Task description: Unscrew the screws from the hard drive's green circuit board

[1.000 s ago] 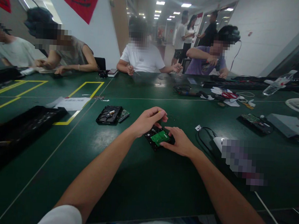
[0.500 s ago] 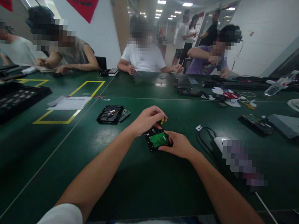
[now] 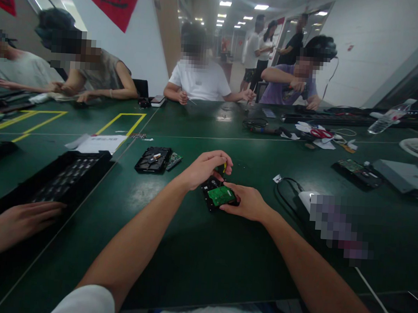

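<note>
A hard drive [image 3: 221, 195] with a green circuit board on top lies on the table in front of me. My right hand [image 3: 250, 202] is closed around its right side, thumb along the near edge. Over the drive's far end, the fingers of my left hand [image 3: 210, 167] pinch a small yellow tool [image 3: 225, 167], seemingly a screwdriver held upright. Its tip and most of its handle are hidden by the fingers. To the left sits a black square part [image 3: 153, 159] with a loose circuit board [image 3: 174, 161] beside it.
At left, another person's hand [image 3: 21, 223] rests on a long black tray [image 3: 99, 158]. A power strip [image 3: 307, 199] with a cable stands at right, near a second drive-like device [image 3: 358, 173] and a grey box [image 3: 404, 177]. Several people sit across the table.
The black tray at left has moved right and towards me, with the other person's hand now plainly on it. My hands and the hard drive have barely shifted.
</note>
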Available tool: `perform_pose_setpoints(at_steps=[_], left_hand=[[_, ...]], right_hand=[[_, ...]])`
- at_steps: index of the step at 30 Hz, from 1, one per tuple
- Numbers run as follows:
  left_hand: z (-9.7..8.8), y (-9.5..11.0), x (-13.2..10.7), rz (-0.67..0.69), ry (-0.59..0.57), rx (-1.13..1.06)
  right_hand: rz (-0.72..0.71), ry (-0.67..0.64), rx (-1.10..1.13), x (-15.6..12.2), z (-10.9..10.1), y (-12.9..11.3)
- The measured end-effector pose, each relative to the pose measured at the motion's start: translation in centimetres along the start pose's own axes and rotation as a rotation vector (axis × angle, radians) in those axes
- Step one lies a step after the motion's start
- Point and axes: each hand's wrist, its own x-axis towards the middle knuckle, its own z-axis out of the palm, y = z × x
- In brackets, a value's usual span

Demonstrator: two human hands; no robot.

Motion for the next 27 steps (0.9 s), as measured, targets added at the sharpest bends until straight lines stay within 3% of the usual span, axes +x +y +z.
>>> perform_pose_setpoints(at_steps=[11, 19, 27], left_hand=[[-0.1, 0.3, -0.2, -0.015, -0.064, 0.009], [-0.1, 0.0, -0.1, -0.011, -0.061, -0.024], [0.0, -0.1, -0.2, 0.006, -0.057, -0.04]], right_hand=[[0.029, -0.08, 0.04, 0.6, -0.3, 0.9], [0.011, -0.109, 0.006, 0.8, -1.2, 0.1], [0.083, -0.023, -0.15, 1.0, 0.2, 0.1]])
